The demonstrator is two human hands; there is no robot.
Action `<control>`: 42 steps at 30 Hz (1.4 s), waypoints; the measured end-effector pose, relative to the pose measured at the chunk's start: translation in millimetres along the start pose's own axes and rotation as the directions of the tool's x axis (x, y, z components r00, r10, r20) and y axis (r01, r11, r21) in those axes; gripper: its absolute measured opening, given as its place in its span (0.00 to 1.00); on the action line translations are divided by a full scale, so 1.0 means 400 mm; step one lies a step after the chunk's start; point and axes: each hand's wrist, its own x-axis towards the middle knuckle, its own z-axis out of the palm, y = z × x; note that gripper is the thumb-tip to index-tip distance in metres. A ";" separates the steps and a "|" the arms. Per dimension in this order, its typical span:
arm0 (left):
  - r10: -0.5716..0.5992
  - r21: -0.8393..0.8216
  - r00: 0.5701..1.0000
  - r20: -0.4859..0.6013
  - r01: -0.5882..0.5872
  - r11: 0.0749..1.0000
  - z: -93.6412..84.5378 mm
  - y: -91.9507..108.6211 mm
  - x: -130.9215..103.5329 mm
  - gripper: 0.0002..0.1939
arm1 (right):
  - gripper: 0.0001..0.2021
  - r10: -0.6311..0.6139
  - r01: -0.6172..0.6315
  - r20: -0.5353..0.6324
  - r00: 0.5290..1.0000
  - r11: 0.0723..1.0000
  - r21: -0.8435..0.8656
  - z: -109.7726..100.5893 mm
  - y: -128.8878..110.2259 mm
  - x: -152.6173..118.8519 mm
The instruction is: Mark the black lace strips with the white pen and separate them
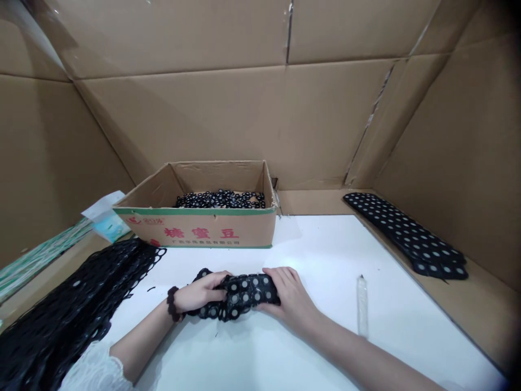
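Observation:
A crumpled black sheet with rows of pale round dots (pixel 245 293) lies on the white table (pixel 285 353) in front of me. My left hand (pixel 205 293), a dark band round its wrist, is closed on the sheet's left part, the thumb lying over it. The right end is held by my right hand (pixel 287 296), fingers along its far edge and thumb at the near edge. Part of the sheet is bunched under and beside the left hand.
Behind the hands stands an open cardboard box (pixel 195 228) holding many small black rings (pixel 222 199). Black perforated strips (pixel 81 304) heap at left, near a pale packet (pixel 108 217). Black dotted sheets (pixel 407 233) lie at right. A translucent dark-tipped stick (pixel 362 307) lies nearer. Cardboard walls (pixel 203 119) surround the table.

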 end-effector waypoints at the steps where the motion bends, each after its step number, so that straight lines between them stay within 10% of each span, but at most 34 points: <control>1: -0.009 -0.033 1.000 0.005 0.009 0.999 -0.002 -0.003 -0.001 0.14 | 0.29 0.004 -0.004 -0.001 1.000 1.000 -0.005 0.000 -0.001 0.000; 18: -0.011 -0.072 1.000 -0.028 0.009 0.997 0.016 0.001 0.008 0.15 | 0.25 0.000 -0.006 -0.091 0.996 0.997 -0.071 -0.014 0.002 -0.010; 30: 0.081 -0.129 0.966 -0.244 -0.115 0.985 0.013 -0.003 0.006 0.23 | 0.33 -0.142 0.141 -0.004 0.990 0.989 -0.048 -0.066 0.059 0.000; 33: 0.014 -0.185 0.959 -0.283 -0.069 0.980 0.016 -0.008 0.010 0.21 | 0.16 0.106 -0.126 -0.140 0.984 0.982 -0.140 -0.123 0.107 0.010; 36: -0.026 -0.232 0.942 -0.334 -0.055 0.971 0.019 -0.012 0.012 0.18 | 0.19 0.500 -0.496 -0.090 0.861 0.788 -0.364 -0.176 0.166 0.003; 39: -0.020 -0.238 0.939 -0.343 -0.066 0.969 0.021 -0.009 0.011 0.13 | 0.20 0.653 -0.552 0.034 0.757 0.667 -0.500 -0.200 0.211 -0.020; 42: 0.017 -0.078 0.944 -0.330 -0.045 0.996 0.025 0.002 0.005 0.11 | 0.17 0.629 -0.508 0.148 0.763 0.726 -0.464 -0.195 0.217 -0.038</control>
